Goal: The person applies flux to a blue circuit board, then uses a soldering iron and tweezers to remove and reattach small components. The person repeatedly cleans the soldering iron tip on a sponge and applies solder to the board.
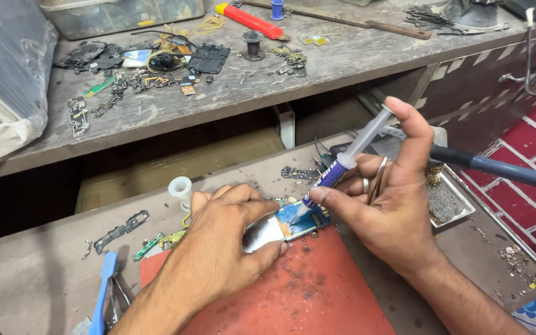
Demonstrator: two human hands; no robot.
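Observation:
My left hand [221,245] pinches a small phone circuit board [283,226] with a shiny metal shield and blue section, holding it down on a red mat [305,291]. My right hand [383,201] grips a syringe [348,158] with a purple label, thumb on the plunger. Its tip touches the blue part of the board. Metal tweezers [378,177] are tucked between the fingers of the same hand.
A soldering iron handle [504,169] juts in from the right over a metal tray [451,201]. A blue pry tool [103,288], small board pieces [122,229] and a white spool [180,187] lie left. The upper shelf holds phone parts [150,65] and a red cutter [249,20].

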